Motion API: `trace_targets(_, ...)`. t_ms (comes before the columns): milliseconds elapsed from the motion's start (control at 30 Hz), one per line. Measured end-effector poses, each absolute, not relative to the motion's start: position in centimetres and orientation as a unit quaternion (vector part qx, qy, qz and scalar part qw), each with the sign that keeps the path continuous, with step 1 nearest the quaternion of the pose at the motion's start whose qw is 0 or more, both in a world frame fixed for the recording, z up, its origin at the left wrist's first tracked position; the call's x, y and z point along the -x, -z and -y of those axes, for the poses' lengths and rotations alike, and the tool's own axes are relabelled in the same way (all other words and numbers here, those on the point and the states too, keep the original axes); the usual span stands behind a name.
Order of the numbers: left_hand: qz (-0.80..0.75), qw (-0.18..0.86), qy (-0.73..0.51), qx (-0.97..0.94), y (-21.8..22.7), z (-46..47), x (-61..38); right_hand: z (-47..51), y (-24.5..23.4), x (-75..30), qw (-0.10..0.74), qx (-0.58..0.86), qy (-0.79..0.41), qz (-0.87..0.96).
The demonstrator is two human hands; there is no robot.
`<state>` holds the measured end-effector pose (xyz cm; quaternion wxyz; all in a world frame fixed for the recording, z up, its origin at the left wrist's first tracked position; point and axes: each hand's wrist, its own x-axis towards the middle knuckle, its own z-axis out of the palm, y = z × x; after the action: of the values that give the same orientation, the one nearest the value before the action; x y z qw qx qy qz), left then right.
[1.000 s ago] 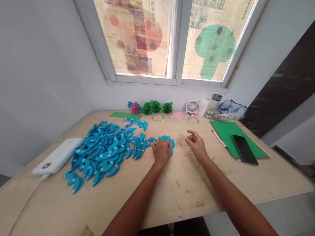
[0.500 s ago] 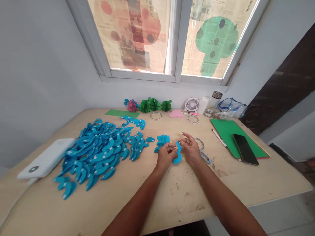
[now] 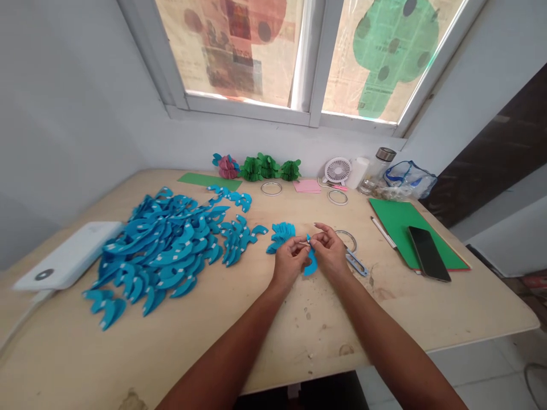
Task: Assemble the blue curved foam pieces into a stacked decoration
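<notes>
A curved blue paper piece [image 3: 311, 266] is held between my two hands over the middle of the table. My left hand [image 3: 291, 259] pinches its left side, and my right hand [image 3: 328, 248] grips its upper part with thumb and index finger. Just behind my left hand stands a small folded blue paper stack [image 3: 282, 234]. To the left spreads a large heap of curved blue paper pieces [image 3: 166, 245] dotted with white squares. Beside my right hand lie a tape roll [image 3: 352, 239] and a light-blue cutter [image 3: 357, 264], both partly covered by the hand.
A white power bank [image 3: 72, 256] with a cable sits at the left. Green paper [image 3: 393, 228], a black phone [image 3: 428, 253] and a white pen [image 3: 383, 232] lie right. Along the back stand green paper pompoms [image 3: 267, 167], a small fan [image 3: 337, 169] and a glass bottle [image 3: 376, 173].
Both hands have drawn closer together on the blue paper piece, and the right fingers now cover more of its upper part. The camera view has tilted slightly downward.
</notes>
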<state>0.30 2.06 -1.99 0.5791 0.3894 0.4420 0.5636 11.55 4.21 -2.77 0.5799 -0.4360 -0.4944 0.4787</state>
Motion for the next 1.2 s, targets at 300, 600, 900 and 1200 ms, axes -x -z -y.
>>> trace_targets(300,-0.443,0.576,-0.577,-0.372,1.78,-2.03,-0.26,-3.8,2.57,-11.26,0.573,0.433,-0.478,0.506)
trace_targets(600,-0.456,0.586,-0.568,-0.354,1.64,-2.1,-0.18,-3.84,2.74,-11.45,0.574,0.441,-0.466,0.509)
trace_targets(900,-0.441,0.591,-0.57,-0.362,1.69,-2.08,-0.15,-3.72,2.78,-11.29,0.587,0.44,-0.452,0.508)
trace_targets(1200,-0.434,0.584,-0.574,-0.376,1.78,-1.99,-0.16,-3.7,2.93,-11.21,0.589,0.448,-0.438,0.51)
